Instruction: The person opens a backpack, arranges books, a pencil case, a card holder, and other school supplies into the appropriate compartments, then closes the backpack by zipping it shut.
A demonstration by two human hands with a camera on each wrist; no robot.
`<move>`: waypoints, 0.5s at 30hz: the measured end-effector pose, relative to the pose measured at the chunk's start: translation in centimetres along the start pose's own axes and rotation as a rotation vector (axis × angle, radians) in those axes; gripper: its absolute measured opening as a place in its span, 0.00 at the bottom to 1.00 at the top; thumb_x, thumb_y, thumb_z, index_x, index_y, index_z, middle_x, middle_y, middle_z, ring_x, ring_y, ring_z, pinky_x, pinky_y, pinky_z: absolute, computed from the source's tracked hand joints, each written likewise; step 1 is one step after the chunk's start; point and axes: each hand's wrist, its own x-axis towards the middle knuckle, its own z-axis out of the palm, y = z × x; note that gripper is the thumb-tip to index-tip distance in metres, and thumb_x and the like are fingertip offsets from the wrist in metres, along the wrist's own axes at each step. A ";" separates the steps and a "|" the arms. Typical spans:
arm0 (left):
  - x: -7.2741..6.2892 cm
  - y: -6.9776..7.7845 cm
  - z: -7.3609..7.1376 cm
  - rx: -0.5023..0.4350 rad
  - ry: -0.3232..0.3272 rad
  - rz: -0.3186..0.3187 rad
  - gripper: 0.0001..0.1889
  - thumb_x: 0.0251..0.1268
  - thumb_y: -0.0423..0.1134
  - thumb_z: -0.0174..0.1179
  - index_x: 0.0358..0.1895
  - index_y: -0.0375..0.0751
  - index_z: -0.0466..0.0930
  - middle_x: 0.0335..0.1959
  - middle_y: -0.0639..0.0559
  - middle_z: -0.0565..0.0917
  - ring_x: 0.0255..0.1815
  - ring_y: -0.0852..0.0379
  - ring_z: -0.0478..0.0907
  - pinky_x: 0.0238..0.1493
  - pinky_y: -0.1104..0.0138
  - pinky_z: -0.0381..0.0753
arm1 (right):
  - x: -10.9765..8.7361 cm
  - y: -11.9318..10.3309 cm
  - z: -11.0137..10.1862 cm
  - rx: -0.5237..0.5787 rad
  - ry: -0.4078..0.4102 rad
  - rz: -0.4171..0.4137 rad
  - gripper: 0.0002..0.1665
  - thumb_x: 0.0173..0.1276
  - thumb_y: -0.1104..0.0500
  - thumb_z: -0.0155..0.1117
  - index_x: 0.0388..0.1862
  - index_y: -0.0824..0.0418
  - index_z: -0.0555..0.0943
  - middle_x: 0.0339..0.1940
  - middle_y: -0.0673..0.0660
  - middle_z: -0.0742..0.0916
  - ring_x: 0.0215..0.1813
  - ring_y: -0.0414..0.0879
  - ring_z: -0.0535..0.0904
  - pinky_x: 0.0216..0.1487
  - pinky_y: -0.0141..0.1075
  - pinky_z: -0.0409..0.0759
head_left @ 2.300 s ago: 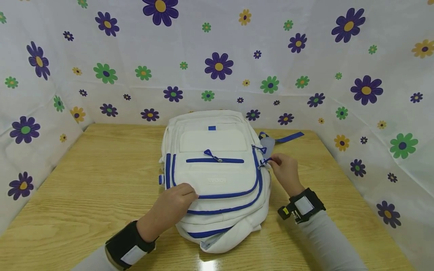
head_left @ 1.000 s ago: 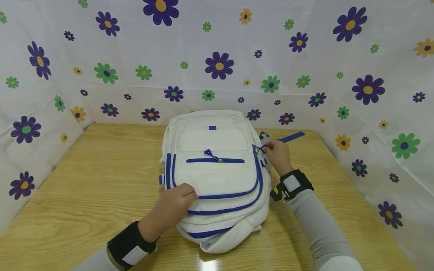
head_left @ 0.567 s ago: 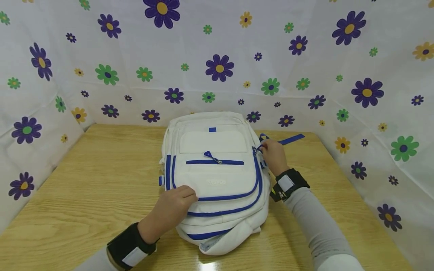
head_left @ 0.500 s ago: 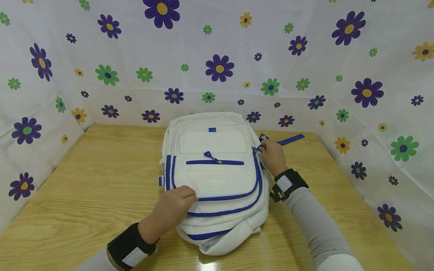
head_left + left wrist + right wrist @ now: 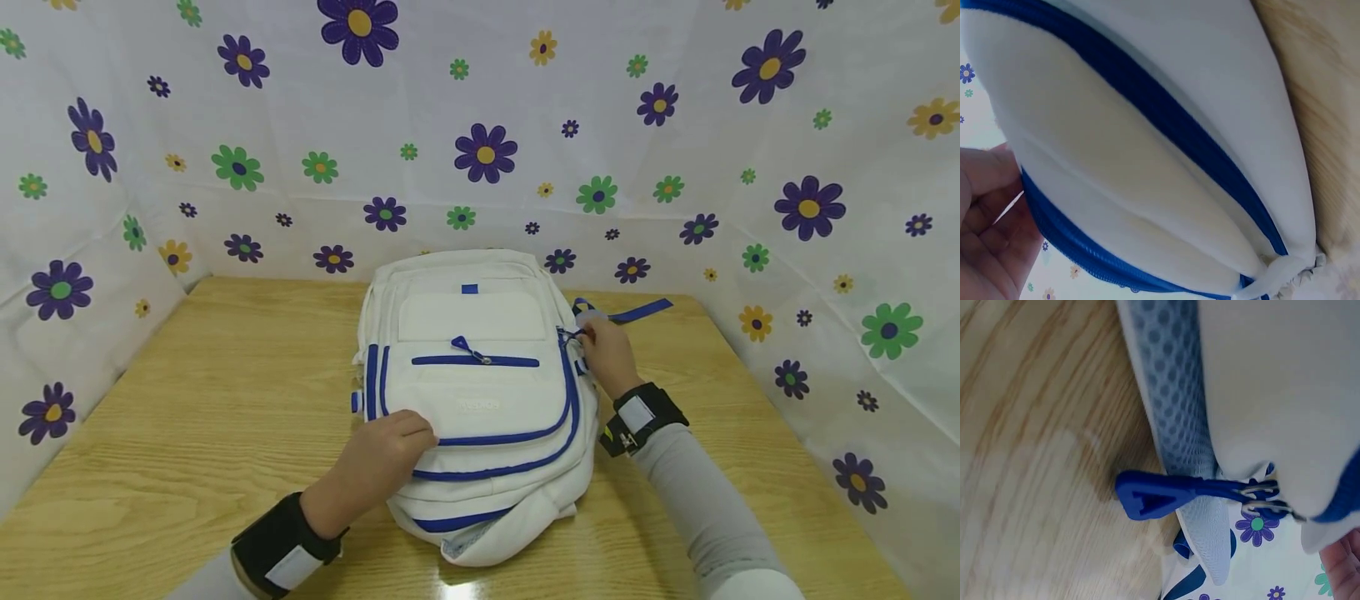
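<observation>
A white backpack (image 5: 480, 387) with blue zippers lies front side up on the wooden table. My left hand (image 5: 386, 454) grips the lower left edge of its front pocket; in the left wrist view its fingers (image 5: 997, 172) meet the pocket beside the blue zipper tape (image 5: 1079, 250). At the bag's right side, my right hand (image 5: 609, 354) pinches the cord of an upper blue zipper pull (image 5: 572, 335). Another blue zipper pull (image 5: 1154, 494) hangs free in the right wrist view, where only the edge of the right fingers (image 5: 1342, 565) shows.
A third zipper pull (image 5: 461, 342) lies on the front pocket's short zipper. A blue strap (image 5: 641, 312) extends right behind the bag, and a shoulder strap (image 5: 495, 537) folds out at the near end. Flowered cloth (image 5: 300, 108) surrounds the table (image 5: 225, 375).
My right hand has gone from the lower zipper pull up to the upper one, then eased slightly back towards me. The left hand keeps its place on the pocket edge.
</observation>
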 end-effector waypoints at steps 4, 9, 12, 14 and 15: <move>0.1 -0.6 0.0 -0.039 -0.007 0.038 0.09 0.48 0.21 0.73 0.31 0.37 0.88 0.30 0.52 0.86 0.34 0.59 0.84 0.40 0.69 0.87 | 0.0 0.3 -0.3 -0.009 -0.010 -0.005 0.08 0.72 0.69 0.62 0.42 0.77 0.82 0.38 0.72 0.87 0.41 0.62 0.84 0.46 0.53 0.84; 0.4 -1.3 -0.1 -0.090 -0.021 0.069 0.09 0.46 0.23 0.76 0.31 0.36 0.87 0.29 0.51 0.85 0.33 0.58 0.83 0.38 0.68 0.86 | 0.0 0.3 -0.8 0.007 -0.019 -0.021 0.07 0.70 0.70 0.63 0.41 0.77 0.82 0.38 0.72 0.87 0.40 0.62 0.84 0.45 0.53 0.84; 0.7 -1.7 -0.3 -0.105 -0.051 0.081 0.10 0.46 0.24 0.77 0.31 0.37 0.87 0.29 0.52 0.84 0.33 0.58 0.82 0.38 0.68 0.86 | 0.0 0.0 -1.3 0.028 -0.019 -0.017 0.09 0.69 0.71 0.63 0.44 0.78 0.82 0.40 0.74 0.87 0.42 0.63 0.85 0.48 0.54 0.84; 1.0 -2.0 -0.6 -0.107 -0.069 0.090 0.09 0.48 0.25 0.76 0.30 0.38 0.87 0.29 0.52 0.84 0.32 0.58 0.82 0.38 0.68 0.86 | 0.0 -0.2 -1.8 0.028 -0.016 -0.012 0.11 0.69 0.72 0.63 0.48 0.79 0.82 0.41 0.74 0.88 0.43 0.64 0.85 0.48 0.54 0.85; 1.1 -2.2 -0.9 -0.106 -0.075 0.092 0.09 0.48 0.25 0.76 0.30 0.38 0.87 0.29 0.52 0.85 0.33 0.58 0.82 0.38 0.68 0.86 | 0.0 -0.4 -2.1 0.028 -0.012 -0.009 0.13 0.70 0.72 0.62 0.49 0.79 0.81 0.41 0.74 0.88 0.43 0.64 0.85 0.47 0.54 0.85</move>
